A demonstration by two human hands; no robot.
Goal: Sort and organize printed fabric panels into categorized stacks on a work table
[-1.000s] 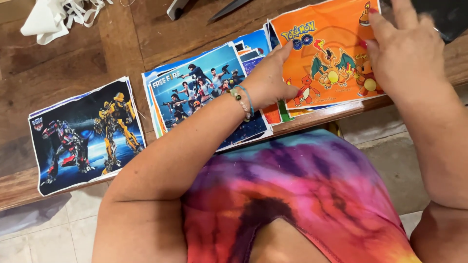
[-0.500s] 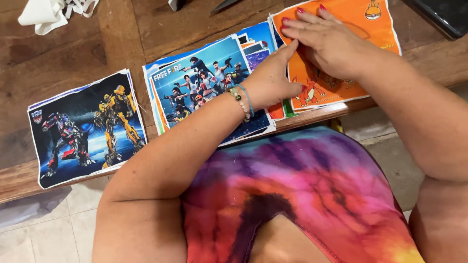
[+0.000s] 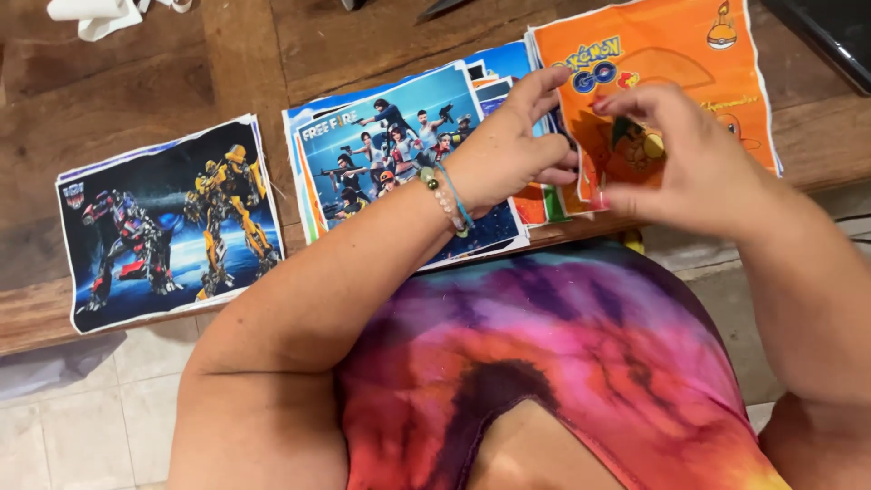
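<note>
An orange printed sheet (image 3: 671, 63) with cartoon art lies at the right of the wooden table. My right hand (image 3: 676, 159) rests over its lower left part, fingers curled and pinching at its left edge. My left hand (image 3: 513, 150), with a beaded bracelet on the wrist, lies beside it on a stack of printed sheets (image 3: 399, 136) topped by a blue picture of game figures; its fingers reach the orange sheet's edge. Whether either hand has the sheet lifted I cannot tell.
A dark print of two robots (image 3: 168, 222) lies alone at the left of the table (image 3: 118, 82). Crumpled white paper (image 3: 100, 14) sits at the far left edge. A dark object (image 3: 830, 32) is at the top right. Tiled floor (image 3: 73, 436) shows below.
My right hand has slid down and left from the orange sheet's right side to its left edge, meeting my left hand. The view has shifted slightly.
</note>
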